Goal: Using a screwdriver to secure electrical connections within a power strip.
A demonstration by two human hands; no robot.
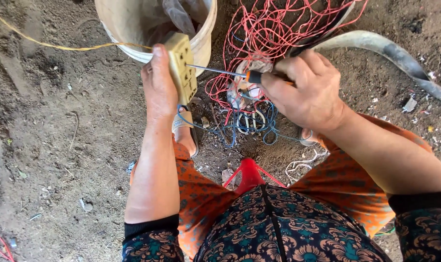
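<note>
My left hand (158, 82) grips a cream plastic socket block (183, 67) with several holes, held upright over the dirt. My right hand (305, 90) holds a screwdriver (230, 73) with an orange and black handle. Its thin metal shaft points left and its tip touches the face of the socket block. A yellow cord (50, 45) runs from the block off to the upper left.
A white plastic bucket (128, 24) stands behind the block. A tangle of red wire (269, 29) and blue wire (249, 126) lies on the dirt ahead. A grey hose (400, 53) curves at the upper right. My sandalled foot (184, 131) and patterned clothes fill the bottom.
</note>
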